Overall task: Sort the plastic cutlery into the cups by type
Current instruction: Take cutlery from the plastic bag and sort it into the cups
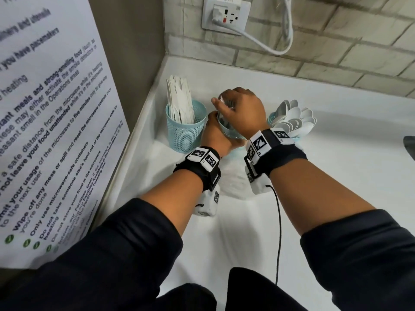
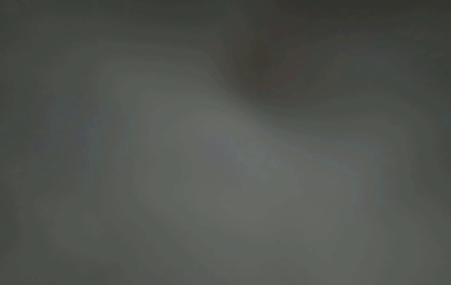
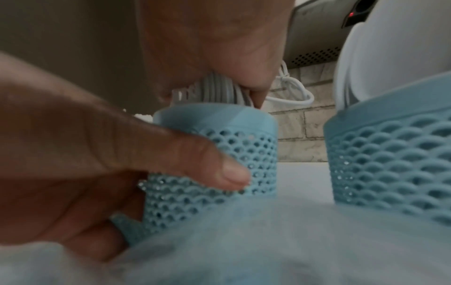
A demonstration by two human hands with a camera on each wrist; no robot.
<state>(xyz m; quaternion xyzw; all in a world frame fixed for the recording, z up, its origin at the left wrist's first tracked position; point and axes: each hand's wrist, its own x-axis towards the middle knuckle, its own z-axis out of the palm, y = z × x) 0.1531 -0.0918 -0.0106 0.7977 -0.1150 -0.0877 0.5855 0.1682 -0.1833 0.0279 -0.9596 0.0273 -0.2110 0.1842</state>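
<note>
Three blue mesh cups stand in the counter's corner. The left cup (image 1: pixel 186 131) holds white knives (image 1: pixel 179 102). The right cup (image 1: pixel 272 118) (image 3: pixel 390 154) holds white spoons (image 1: pixel 296 118) (image 3: pixel 390 48). My left hand (image 1: pixel 215 133) (image 3: pixel 171 154) grips the middle cup (image 1: pixel 229 131) (image 3: pixel 231 146) from the left, thumb across its mesh. My right hand (image 1: pixel 233 106) (image 3: pixel 219 48) hovers over that cup's mouth, fingers curled round a bundle of white cutlery (image 3: pixel 214 90) that stands in it; I cannot tell its type. The left wrist view is dark and blurred.
A poster (image 1: pixel 45 131) covers the left wall. On the brick back wall, a socket (image 1: pixel 226 16) has a white cable hanging. Thin clear plastic (image 1: pixel 233 178) lies on the white counter (image 1: pixel 336 176) under my wrists. A dark object (image 1: pixel 409 147) sits at the right edge.
</note>
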